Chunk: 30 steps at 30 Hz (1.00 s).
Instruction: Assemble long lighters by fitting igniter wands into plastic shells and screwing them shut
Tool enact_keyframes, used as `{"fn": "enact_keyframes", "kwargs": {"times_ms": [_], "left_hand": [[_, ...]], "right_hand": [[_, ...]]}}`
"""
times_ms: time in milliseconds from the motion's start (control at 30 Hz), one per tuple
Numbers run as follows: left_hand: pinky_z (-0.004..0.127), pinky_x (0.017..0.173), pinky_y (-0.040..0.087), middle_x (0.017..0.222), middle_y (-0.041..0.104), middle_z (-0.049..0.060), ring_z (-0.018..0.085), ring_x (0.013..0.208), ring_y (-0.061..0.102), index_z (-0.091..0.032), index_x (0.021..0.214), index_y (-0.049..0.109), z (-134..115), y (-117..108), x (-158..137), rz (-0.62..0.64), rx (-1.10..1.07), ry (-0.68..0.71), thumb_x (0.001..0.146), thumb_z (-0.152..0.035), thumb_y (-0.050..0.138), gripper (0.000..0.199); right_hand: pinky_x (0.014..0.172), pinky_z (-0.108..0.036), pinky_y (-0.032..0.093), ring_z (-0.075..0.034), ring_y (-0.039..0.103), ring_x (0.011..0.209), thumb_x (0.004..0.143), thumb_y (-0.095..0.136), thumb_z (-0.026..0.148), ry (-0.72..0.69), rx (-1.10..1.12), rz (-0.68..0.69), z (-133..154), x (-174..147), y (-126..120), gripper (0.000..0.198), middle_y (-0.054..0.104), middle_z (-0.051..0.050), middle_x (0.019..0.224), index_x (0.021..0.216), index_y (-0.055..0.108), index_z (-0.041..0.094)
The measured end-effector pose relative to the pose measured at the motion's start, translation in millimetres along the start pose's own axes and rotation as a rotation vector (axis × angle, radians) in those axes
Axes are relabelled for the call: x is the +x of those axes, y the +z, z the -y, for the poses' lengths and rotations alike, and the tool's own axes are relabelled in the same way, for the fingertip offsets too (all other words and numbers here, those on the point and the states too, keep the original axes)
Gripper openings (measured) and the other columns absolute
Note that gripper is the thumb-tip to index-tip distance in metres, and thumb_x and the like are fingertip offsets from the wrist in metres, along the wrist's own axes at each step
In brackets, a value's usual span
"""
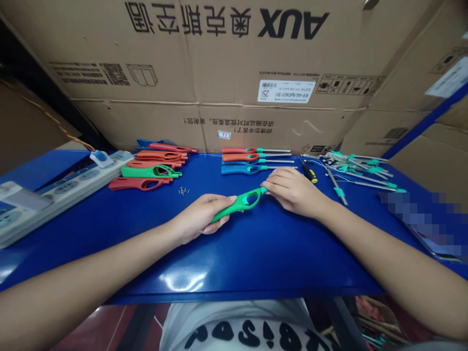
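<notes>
A green long-reach lighter (228,207) is held slanted over the blue table, its turquoise trigger showing inside the oval opening. My left hand (197,219) wraps around its handle. The fingers of my right hand (292,190) are closed at the lighter's front end, by its turquoise collar; any metal tube there is hidden behind them. Beyond my hands lie several lighters with metal tubes, among them a red one (237,150), an orange one (239,158) and a blue one (241,169). Small screws (184,190) lie scattered on the table left of these.
Several lighter shells (141,183) lie at the left beside a white power strip (73,192). A yellow-black screwdriver (309,173) and a pile of metal tubes with turquoise parts (360,168) are at the right. A large cardboard sheet (204,92) stands behind the table (270,263).
</notes>
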<state>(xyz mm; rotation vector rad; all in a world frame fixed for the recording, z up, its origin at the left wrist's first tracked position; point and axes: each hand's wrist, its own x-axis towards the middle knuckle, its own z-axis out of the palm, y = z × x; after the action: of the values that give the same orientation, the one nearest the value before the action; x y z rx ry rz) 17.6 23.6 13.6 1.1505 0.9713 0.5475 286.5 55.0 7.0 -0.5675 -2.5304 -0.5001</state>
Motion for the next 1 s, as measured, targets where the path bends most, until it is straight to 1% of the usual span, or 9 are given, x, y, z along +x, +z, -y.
{"fn": "enact_keyframes", "kwargs": {"times_ms": [67,167,267,367,533,667,767,900,1000], "left_hand": [[0.014,0.028,0.015,0.047,0.046,-0.004,0.002,0.029,0.024,-0.014,0.069,0.061,-2.3,-0.8,-1.8,0.057,-0.074,-0.04,0.1,-0.036,0.053,0.038],[0.011,0.027,0.015,0.048,0.041,-0.006,0.001,0.029,0.018,-0.011,0.08,0.066,-7.3,-3.7,-4.7,0.159,-0.238,-0.141,0.103,-0.031,0.047,0.035],[0.011,0.025,0.015,0.048,0.038,-0.007,0.002,0.03,0.009,-0.009,0.092,0.069,-11.2,-6.6,-6.6,0.251,-0.404,-0.264,0.106,-0.029,0.035,0.042],[0.011,0.023,0.017,0.048,0.038,-0.007,0.003,0.031,0.003,-0.007,0.094,0.069,-11.7,-8.3,-7.0,0.307,-0.504,-0.338,0.108,-0.03,0.029,0.048],[0.01,0.023,0.022,0.048,0.039,-0.007,0.003,0.029,0.006,-0.005,0.095,0.068,-6.7,-9.9,-5.0,0.343,-0.539,-0.339,0.108,-0.028,0.029,0.047],[0.01,0.022,0.023,0.048,0.04,-0.007,0.003,0.028,0.007,-0.005,0.098,0.067,-2.3,-11.8,-1.6,0.36,-0.538,-0.352,0.108,-0.028,0.026,0.048],[0.01,0.022,0.023,0.048,0.041,-0.007,0.003,0.028,0.007,-0.004,0.097,0.067,-0.6,-13.1,0.9,0.358,-0.538,-0.374,0.108,-0.028,0.026,0.048],[0.01,0.022,0.022,0.048,0.04,-0.007,0.003,0.028,0.008,-0.005,0.096,0.067,-0.1,-13.2,2.1,0.353,-0.532,-0.388,0.108,-0.027,0.027,0.048],[0.01,0.021,0.021,0.047,0.039,-0.007,0.003,0.028,0.009,-0.005,0.093,0.067,-0.1,-11.7,1.4,0.322,-0.501,-0.391,0.107,-0.027,0.029,0.046]], "right_hand": [[0.083,-0.039,0.055,-0.022,0.067,0.091,0.098,0.049,0.014,-0.037,-0.015,-0.039,1.2,0.3,-0.4,0.02,0.074,-0.013,0.094,0.107,0.067,0.012],[0.08,-0.039,0.057,-0.023,0.067,0.092,0.096,0.052,0.011,-0.076,-0.059,-0.114,2.2,-0.5,-2.4,0.019,0.074,-0.014,0.093,0.109,0.066,0.011],[0.081,-0.04,0.059,-0.024,0.067,0.094,0.095,0.052,0.01,-0.081,-0.108,-0.157,4.6,-0.7,-5.4,0.021,0.073,-0.013,0.095,0.112,0.064,0.014],[0.081,-0.04,0.06,-0.024,0.068,0.096,0.095,0.05,0.008,-0.088,-0.121,-0.153,8.3,0.8,-8.6,0.022,0.073,-0.013,0.095,0.113,0.063,0.014],[0.078,-0.038,0.061,-0.024,0.068,0.094,0.096,0.047,0.006,-0.123,-0.14,-0.12,13.0,4.1,-11.7,0.019,0.073,-0.015,0.091,0.108,0.062,0.009],[0.078,-0.039,0.061,-0.023,0.067,0.093,0.099,0.042,0.006,-0.154,-0.153,-0.067,14.4,5.5,-10.9,0.022,0.072,-0.014,0.088,0.105,0.063,0.008],[0.077,-0.039,0.06,-0.023,0.066,0.091,0.1,0.041,0.007,-0.167,-0.147,-0.044,15.4,6.3,-9.3,0.023,0.071,-0.014,0.086,0.103,0.064,0.008],[0.078,-0.039,0.06,-0.024,0.065,0.089,0.099,0.044,0.007,-0.166,-0.124,-0.037,16.8,6.4,-7.3,0.021,0.071,-0.016,0.085,0.1,0.065,0.004],[0.079,-0.039,0.059,-0.024,0.064,0.09,0.098,0.044,0.006,-0.153,-0.108,-0.019,17.6,5.5,-6.3,0.022,0.071,-0.017,0.085,0.099,0.066,0.002]]}}
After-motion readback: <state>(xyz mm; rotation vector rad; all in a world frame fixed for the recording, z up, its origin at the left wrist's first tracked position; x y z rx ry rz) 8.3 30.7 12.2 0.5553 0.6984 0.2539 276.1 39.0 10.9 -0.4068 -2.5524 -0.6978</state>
